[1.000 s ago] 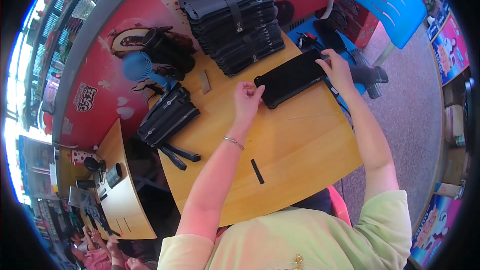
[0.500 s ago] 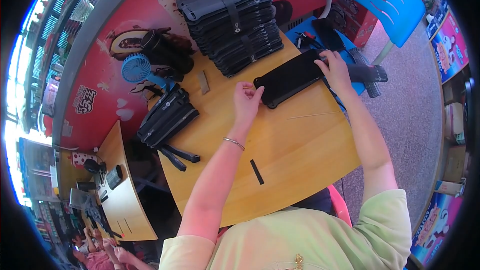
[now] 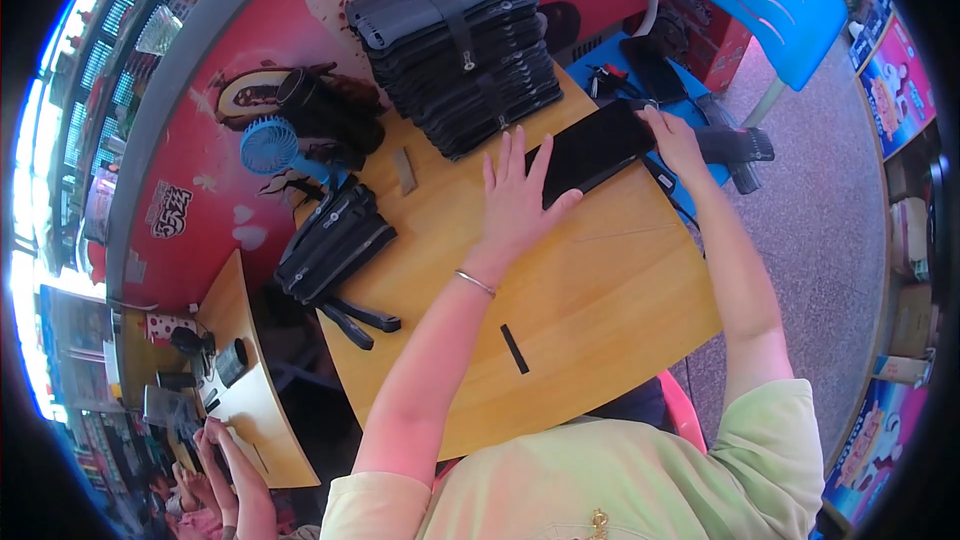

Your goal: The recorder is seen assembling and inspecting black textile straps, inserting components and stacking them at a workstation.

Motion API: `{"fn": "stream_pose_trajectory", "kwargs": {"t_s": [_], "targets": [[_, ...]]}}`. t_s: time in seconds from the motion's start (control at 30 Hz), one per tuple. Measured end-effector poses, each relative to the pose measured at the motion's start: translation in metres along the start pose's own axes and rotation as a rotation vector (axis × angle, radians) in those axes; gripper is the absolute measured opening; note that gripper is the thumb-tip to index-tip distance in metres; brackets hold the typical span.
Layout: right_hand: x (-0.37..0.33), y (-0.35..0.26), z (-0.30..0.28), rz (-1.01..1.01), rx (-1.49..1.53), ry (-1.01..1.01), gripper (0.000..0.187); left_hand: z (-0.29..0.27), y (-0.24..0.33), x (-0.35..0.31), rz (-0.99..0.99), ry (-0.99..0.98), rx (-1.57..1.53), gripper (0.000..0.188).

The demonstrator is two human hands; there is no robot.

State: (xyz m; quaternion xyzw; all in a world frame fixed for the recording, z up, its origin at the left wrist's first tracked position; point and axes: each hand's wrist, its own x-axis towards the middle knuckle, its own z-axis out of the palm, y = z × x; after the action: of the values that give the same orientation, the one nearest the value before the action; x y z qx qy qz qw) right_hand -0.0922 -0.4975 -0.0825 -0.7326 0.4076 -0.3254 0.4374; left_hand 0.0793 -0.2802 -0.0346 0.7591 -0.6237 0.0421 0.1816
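Observation:
A flat black rectangular piece (image 3: 592,146) with a smooth dull face lies across the far right part of the wooden table. My left hand (image 3: 516,195) is over its left end, fingers spread and pointing away from me; whether the palm presses on it I cannot tell. At the other end, my right hand (image 3: 673,142) has its fingers bent round the right edge and grips it. Behind my left hand rises a tall stack of folded black-grey pouches (image 3: 455,50), bound with straps.
Left on the table (image 3: 440,380) are a black folded bundle (image 3: 335,240), a blue fan (image 3: 272,146), a black cylinder (image 3: 328,112) and a small grey strip (image 3: 404,170). A short black strip (image 3: 514,349) lies nearer me. A blue chair (image 3: 745,0) stands right. Another person's arms (image 3: 238,470) show lower left.
My left hand has opened from a pinch at the piece's left corner and spread over that end. My right hand stays at the right end. The other person's arms have shifted.

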Motion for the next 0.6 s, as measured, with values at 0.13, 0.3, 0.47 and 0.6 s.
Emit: {"fn": "stream_pose_trajectory", "kwargs": {"t_s": [0.13,0.3,0.47,0.6], "targets": [[-0.006,-0.017,-0.001,0.136,-0.02,-0.113,0.047,0.009,0.0,-0.001,-0.004,-0.071,0.06,0.074],[-0.009,-0.019,-0.003,0.003,-0.161,-0.073,0.044,0.014,0.003,0.0,-0.035,-0.094,0.059,0.07],[-0.014,-0.026,-0.005,-0.062,-0.218,-0.079,0.04,0.017,0.005,0.0,-0.05,-0.089,0.069,0.068],[-0.021,-0.035,-0.011,-0.076,-0.052,-0.183,0.041,0.021,0.004,-0.001,-0.059,-0.069,0.063,0.066]]}}
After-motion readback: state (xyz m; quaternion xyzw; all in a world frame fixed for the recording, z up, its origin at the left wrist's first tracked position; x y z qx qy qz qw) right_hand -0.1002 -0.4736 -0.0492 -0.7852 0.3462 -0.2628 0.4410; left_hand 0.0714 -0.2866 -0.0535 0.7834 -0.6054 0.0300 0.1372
